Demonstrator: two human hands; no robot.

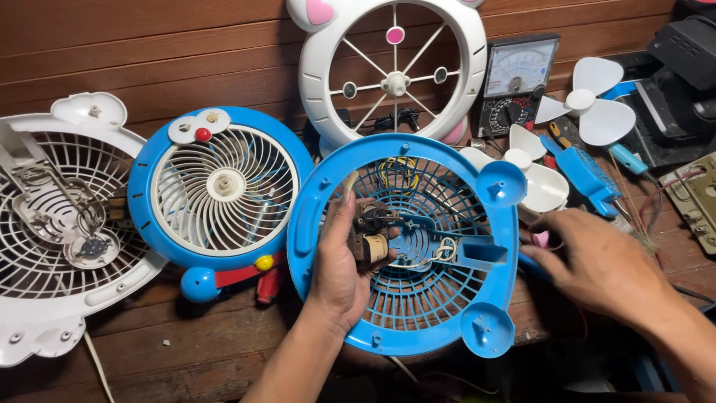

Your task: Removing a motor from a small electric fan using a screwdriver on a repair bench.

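While the left hand (339, 265) grips the small motor (371, 240) fixed at the middle of a blue fan grille (406, 239), fingers curled around it, the grille lies open side up on the wooden table (186, 351). At the grille's right edge the right hand (597, 261) rests with its fingers bent against the rim; whether it pinches anything cannot be told. Just left of the grille lies a blue fan front (220, 195) with a cream guard, and further left a white grille (56, 224). Behind stand a white fan frame (395, 71), a meter (516, 78) and loose white blades (593, 101).
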